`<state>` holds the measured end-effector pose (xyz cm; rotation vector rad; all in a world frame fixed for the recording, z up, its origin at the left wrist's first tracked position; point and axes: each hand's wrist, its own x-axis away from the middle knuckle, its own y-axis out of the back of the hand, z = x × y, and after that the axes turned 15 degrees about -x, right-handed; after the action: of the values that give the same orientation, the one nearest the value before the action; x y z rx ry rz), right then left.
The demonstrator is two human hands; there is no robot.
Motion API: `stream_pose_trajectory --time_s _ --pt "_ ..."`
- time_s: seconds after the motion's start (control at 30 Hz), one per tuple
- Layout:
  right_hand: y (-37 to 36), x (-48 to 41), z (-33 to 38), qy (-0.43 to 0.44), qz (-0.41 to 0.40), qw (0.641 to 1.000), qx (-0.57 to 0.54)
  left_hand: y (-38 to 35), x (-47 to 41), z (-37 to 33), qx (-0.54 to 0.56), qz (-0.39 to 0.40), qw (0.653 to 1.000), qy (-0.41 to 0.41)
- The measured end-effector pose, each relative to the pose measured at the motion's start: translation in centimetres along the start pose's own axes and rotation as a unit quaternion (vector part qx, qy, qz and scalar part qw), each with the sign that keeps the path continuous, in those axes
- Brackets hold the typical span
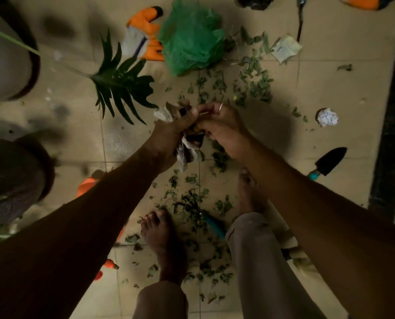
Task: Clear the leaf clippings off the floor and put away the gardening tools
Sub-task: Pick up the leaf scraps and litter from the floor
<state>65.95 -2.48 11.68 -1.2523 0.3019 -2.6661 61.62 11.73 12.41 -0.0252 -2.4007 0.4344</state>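
Both hands meet above the floor (330,88), busy with a bundle of scraps (187,149) that looks like pale paper mixed with dry leaf matter. The left hand (166,137) is clenched round the bundle's middle so nothing drops, while the right hand (224,127) pinches at its top end, probably tucking in or pulling out a loose bit. Most of the leaf clippings (258,86) lie scattered on the tiles, from beside the green bag (192,38) down to the bare feet, so the clearing seems barely begun. The bag sits crumpled just beside the thickest patch, likely meant to receive the waste. The trowel (330,160), a blue-handled tool (215,225) between the feet and an orange glove (146,33) lie loose, not yet put away.
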Motion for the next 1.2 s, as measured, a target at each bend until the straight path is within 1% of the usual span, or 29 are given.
stream_pose_trajectory --time_s 0.03,0.1,0.13,0.2,0.23,0.27,0.37,0.47,0.57,0.63,0.7,0.73,0.83,0.9,0.97,1.07,1.2 --pt "-0.2 0.4 0.3 0.006 -0.009 0.999 0.038 0.0 0.4 -0.2 0.009 0.002 1.0 0.014" --pt "-0.5 1.4 1.0 0.003 -0.02 0.994 0.11 -0.5 1.6 -1.0 0.049 0.0 0.996 0.069" --pt "-0.7 2.2 1.7 0.0 -0.021 0.992 0.121 -0.7 2.3 -1.5 0.053 0.007 0.995 0.085" --pt "-1.2 4.1 3.6 0.003 -0.013 0.993 0.114 -1.3 3.7 -3.0 0.031 0.013 0.996 0.086" --pt "-1.4 4.9 4.4 -0.003 -0.006 0.994 0.107 -1.5 4.3 -3.9 0.025 0.004 0.996 0.087" --pt "-1.7 5.8 5.5 -0.014 0.0 0.995 0.097 -1.9 5.1 -4.9 0.029 -0.004 0.996 0.089" --pt "-2.9 9.2 8.7 -0.034 0.016 0.996 0.083 -3.6 8.2 -8.8 0.06 0.029 0.994 0.086" --pt "-4.3 13.4 12.7 -0.038 0.029 0.996 0.079 -5.1 11.6 -13.2 0.065 0.021 0.993 0.096" --pt "-6.2 18.2 17.8 -0.057 0.06 0.991 0.103 -7.4 15.6 -18.6 0.013 0.025 0.998 0.052" --pt "-7.8 21.9 21.5 -0.081 0.077 0.988 0.111 -9.5 19.0 -22.9 0.01 0.058 0.998 0.011" --pt "-9.7 25.7 25.0 -0.106 0.086 0.987 0.089 -11.1 22.6 -26.9 0.016 0.069 0.997 -0.004" --pt "-10.4 27.2 26.4 -0.112 0.092 0.987 0.072 -11.7 24.1 -28.4 0.016 0.066 0.998 0.007" --pt "-12.8 32.2 31.1 -0.094 0.129 0.986 0.048 -13.1 28.9 -33.3 0.002 0.024 0.999 0.036" --pt "-14.0 35.0 33.8 -0.072 0.153 0.983 0.065 -14.3 31.4 -36.1 0.014 -0.02 0.999 0.027" --pt "-15.1 37.9 36.3 -0.044 0.167 0.981 0.089 -16.2 34.6 -39.1 0.03 -0.023 0.999 0.012" --pt "-16.3 42.3 39.7 -0.013 0.184 0.976 0.112 -18.8 39.4 -42.8 0.031 -0.018 0.999 0.021" --pt "-17.2 48.4 44.3 0.031 0.201 0.974 0.101 -22.6 45.9 -46.6 0.019 -0.071 0.997 0.007"
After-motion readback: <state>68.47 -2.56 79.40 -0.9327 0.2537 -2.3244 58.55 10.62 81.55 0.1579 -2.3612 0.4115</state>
